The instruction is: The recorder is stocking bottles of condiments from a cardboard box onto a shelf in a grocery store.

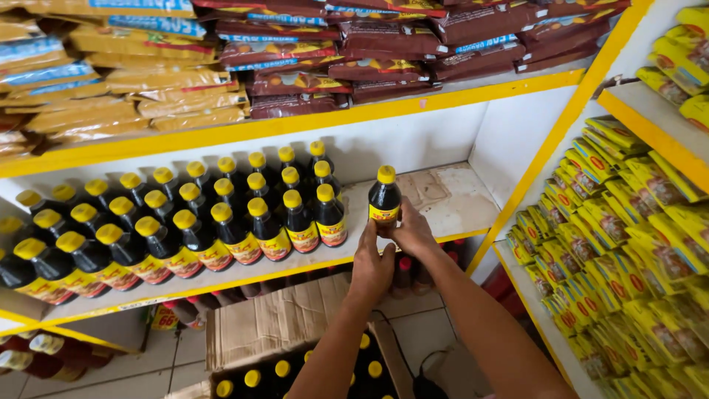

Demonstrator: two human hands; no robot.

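A dark bottle [385, 198] with a yellow cap and a yellow-red label stands on the white shelf [450, 201], just right of several rows of matching bottles [221, 222]. My left hand [369, 264] and my right hand [410, 230] both reach up from below and wrap around this bottle's lower part, fingers on the label. An open cardboard box [281, 325] sits on the floor under my arms, with several yellow-capped bottles [258, 377] inside.
Yellow-edged shelving runs around me. The shelf above holds stacked yellow and maroon packets [221, 66]. Yellow packets [620, 244] fill the shelves at right. More bottles [44, 355] sit on the lower left shelf. Bare shelf surface lies right of the held bottle.
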